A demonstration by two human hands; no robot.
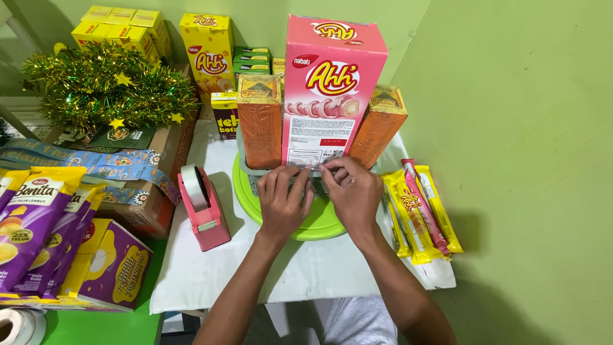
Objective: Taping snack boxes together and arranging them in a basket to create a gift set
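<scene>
Left hand: ours, fingers curled down onto the front rim of the little mesh basket, pinching at what looks like a strip of clear tape, too thin for us to be sure.
Right hand: same deal, fingertips bent and pressed at the foot of the tall pink box, thumb tucked under.
Pink box: glossy cardboard, upright in the basket, dead centre.
Orange packs: two shiny foil-wrapped blocks flanking the box, the left one straight, the right one leaning outward.
Green plate: round smooth plastic under the basket.
Surface: covered in plain white sheet.
Tape dispenser: chunky pink plastic, just left of the plate.
Wafer sticks: long yellow and pink crinkly wrappers, lying to our right.
Tinsel: spiky gold-green garland with stars, far left.
Purple bags: glossy snack pouches, left edge.
</scene>
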